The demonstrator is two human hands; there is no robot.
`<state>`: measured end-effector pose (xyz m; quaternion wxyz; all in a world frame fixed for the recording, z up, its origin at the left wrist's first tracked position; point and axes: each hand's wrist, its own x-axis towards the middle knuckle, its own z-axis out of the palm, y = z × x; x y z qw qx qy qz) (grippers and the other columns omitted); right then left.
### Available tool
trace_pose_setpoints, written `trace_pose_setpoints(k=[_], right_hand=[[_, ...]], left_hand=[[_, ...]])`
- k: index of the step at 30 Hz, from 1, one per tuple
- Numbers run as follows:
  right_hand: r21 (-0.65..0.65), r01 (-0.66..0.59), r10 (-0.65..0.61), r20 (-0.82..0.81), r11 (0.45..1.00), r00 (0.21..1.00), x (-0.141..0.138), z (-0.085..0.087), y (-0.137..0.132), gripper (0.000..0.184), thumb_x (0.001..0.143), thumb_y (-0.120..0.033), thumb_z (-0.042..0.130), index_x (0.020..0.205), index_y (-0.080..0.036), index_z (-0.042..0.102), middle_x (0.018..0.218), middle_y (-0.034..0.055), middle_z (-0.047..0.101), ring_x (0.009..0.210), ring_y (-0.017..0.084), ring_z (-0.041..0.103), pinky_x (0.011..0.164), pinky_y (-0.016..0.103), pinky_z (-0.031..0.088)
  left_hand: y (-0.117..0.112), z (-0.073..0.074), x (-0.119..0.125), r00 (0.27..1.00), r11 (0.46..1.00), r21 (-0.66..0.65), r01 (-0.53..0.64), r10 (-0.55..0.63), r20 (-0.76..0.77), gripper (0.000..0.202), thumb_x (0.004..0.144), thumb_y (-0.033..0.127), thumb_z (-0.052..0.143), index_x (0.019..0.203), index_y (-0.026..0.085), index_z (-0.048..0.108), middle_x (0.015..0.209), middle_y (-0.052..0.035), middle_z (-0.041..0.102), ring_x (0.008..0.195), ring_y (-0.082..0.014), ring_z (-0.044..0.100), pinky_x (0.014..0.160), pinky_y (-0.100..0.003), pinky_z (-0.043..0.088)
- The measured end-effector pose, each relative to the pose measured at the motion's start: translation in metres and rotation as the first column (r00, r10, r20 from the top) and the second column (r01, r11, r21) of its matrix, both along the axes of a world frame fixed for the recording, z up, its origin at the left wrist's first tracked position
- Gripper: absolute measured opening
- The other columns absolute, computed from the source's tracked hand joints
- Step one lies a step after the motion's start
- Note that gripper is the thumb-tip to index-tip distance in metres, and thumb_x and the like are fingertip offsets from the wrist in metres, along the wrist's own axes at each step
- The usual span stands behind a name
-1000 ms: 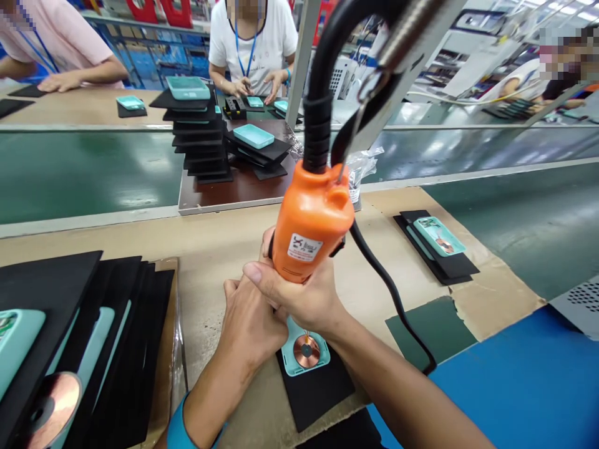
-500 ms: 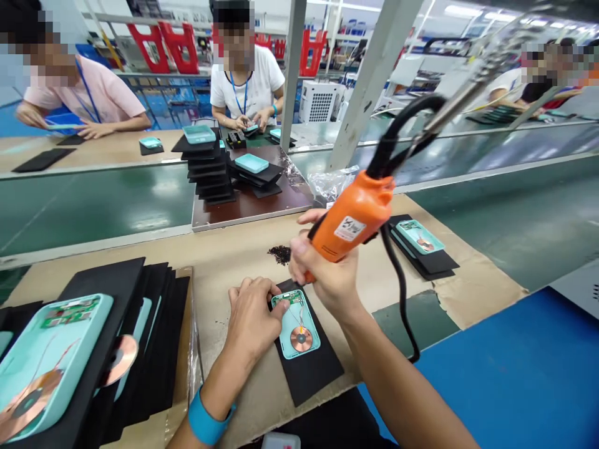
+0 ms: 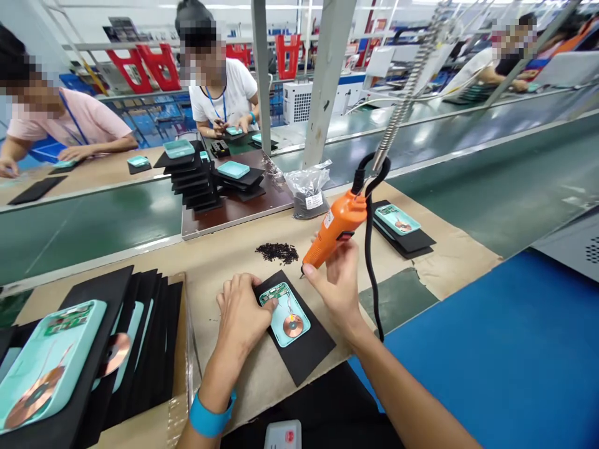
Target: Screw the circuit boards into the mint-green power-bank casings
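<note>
My right hand [image 3: 334,280] is clenched round the body of an orange electric screwdriver [image 3: 334,227], its bit pointing down just beside the top edge of a black mat [image 3: 304,365]. A black cable [image 3: 369,274] drops from the screwdriver past my wrist. The mat lies on the cardboard-covered bench in front of me, and on it sits a teal plastic case [image 3: 283,327]. The case is shallow with rounded corners, and it holds a copper coil [image 3: 293,326] near one end and a small green circuit board [image 3: 274,294] at the other, joined by a thin wire. My left hand [image 3: 238,315] lies over the case's edge, its fingertips resting on the board without gripping it. A blue wristband [image 3: 210,419] circles that wrist. Just past the mat is a loose pile of small black screws [image 3: 277,252]. Beyond it stands a clear bag of the same screws [image 3: 306,196]. More teal cases lie on stacked black mats [image 3: 150,324] to my left.
</note>
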<state>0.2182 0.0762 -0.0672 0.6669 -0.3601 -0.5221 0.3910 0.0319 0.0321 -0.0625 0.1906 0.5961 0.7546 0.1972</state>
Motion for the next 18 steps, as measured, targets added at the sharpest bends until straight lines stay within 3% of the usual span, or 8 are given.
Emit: trace_pose_setpoints(k=[2,3,6,8,10,13,15,18], right_hand=[[-0.082,0.141,-0.140,0.014,0.987,0.990,0.005,-0.018,-0.023,0.043,0.094,-0.029,0.080,0.127,-0.027,0.052,0.134,0.0099,0.063,0.125,0.025,0.068,0.105,0.044,0.059],[-0.128,0.153,-0.148,0.050,0.980,0.988,0.008,-0.025,-0.035,0.036,0.096,-0.029,0.077,0.124,-0.027,0.053,0.129,0.0096,0.064,0.123,0.025,0.069,0.102,0.044,0.060],[-0.248,0.037,0.018,0.214,0.968,0.977,0.014,-0.035,-0.064,0.034,0.099,-0.029,0.075,0.128,-0.026,0.058,0.136,0.0118,0.066,0.128,0.028,0.068,0.109,0.048,0.060],[-0.302,-0.082,0.161,0.247,0.950,0.956,0.017,-0.029,-0.076,0.049,0.099,-0.030,0.078,0.142,-0.027,0.056,0.150,0.0138,0.064,0.140,0.030,0.065,0.121,0.052,0.055],[-0.322,-0.221,0.294,0.197,0.921,0.936,0.019,-0.018,-0.085,0.061,0.099,-0.032,0.081,0.152,-0.027,0.052,0.152,0.0142,0.066,0.142,0.031,0.065,0.123,0.051,0.055],[-0.308,-0.422,0.447,0.013,0.853,0.894,0.018,-0.010,-0.096,0.049,0.101,-0.035,0.082,0.144,-0.028,0.060,0.117,0.0081,0.079,0.101,0.026,0.081,0.089,0.040,0.069],[-0.280,-0.473,0.470,-0.081,0.835,0.879,0.016,-0.013,-0.103,0.036,0.101,-0.035,0.082,0.132,-0.028,0.065,0.096,0.0034,0.077,0.075,0.022,0.077,0.067,0.034,0.067],[-0.251,-0.446,0.436,-0.097,0.859,0.894,0.014,-0.021,-0.111,0.032,0.101,-0.033,0.082,0.128,-0.027,0.065,0.091,0.0038,0.075,0.069,0.022,0.076,0.062,0.035,0.066]], left_hand=[[0.000,-0.002,0.000,0.997,1.000,0.017,-0.013,0.012,0.076,0.026,0.087,0.024,0.077,0.108,0.025,0.060,0.116,-0.0093,0.071,0.123,-0.0370,0.062,0.108,-0.055,0.044],[-0.001,-0.003,0.001,0.990,0.999,0.039,-0.019,0.013,0.139,0.028,0.087,0.022,0.077,0.109,0.025,0.060,0.117,-0.0090,0.072,0.123,-0.0360,0.064,0.108,-0.055,0.046],[-0.014,0.000,0.005,0.928,0.991,0.118,-0.054,0.006,0.373,0.035,0.087,0.022,0.076,0.118,0.026,0.060,0.123,-0.0078,0.073,0.114,-0.0303,0.070,0.101,-0.047,0.054],[-0.029,0.008,0.009,0.869,0.986,0.146,-0.074,-0.008,0.494,0.038,0.089,0.026,0.075,0.124,0.027,0.060,0.127,-0.0068,0.072,0.106,-0.0265,0.074,0.093,-0.042,0.059],[-0.047,0.019,0.013,0.842,0.979,0.190,-0.079,-0.036,0.538,0.039,0.092,0.030,0.076,0.128,0.029,0.060,0.126,-0.0058,0.071,0.100,-0.0241,0.075,0.087,-0.038,0.062],[-0.071,0.035,0.018,0.861,0.944,0.325,-0.062,-0.114,0.495,0.038,0.095,0.031,0.080,0.128,0.030,0.062,0.123,-0.0046,0.071,0.100,-0.0231,0.075,0.085,-0.035,0.065],[-0.080,0.041,0.020,0.885,0.910,0.411,-0.048,-0.152,0.440,0.035,0.096,0.030,0.081,0.127,0.031,0.065,0.122,-0.0049,0.071,0.105,-0.0249,0.074,0.083,-0.035,0.064],[-0.087,0.046,0.024,0.897,0.884,0.466,-0.035,-0.178,0.406,0.033,0.096,0.027,0.080,0.126,0.032,0.066,0.122,-0.0050,0.070,0.111,-0.0274,0.073,0.081,-0.036,0.063]])
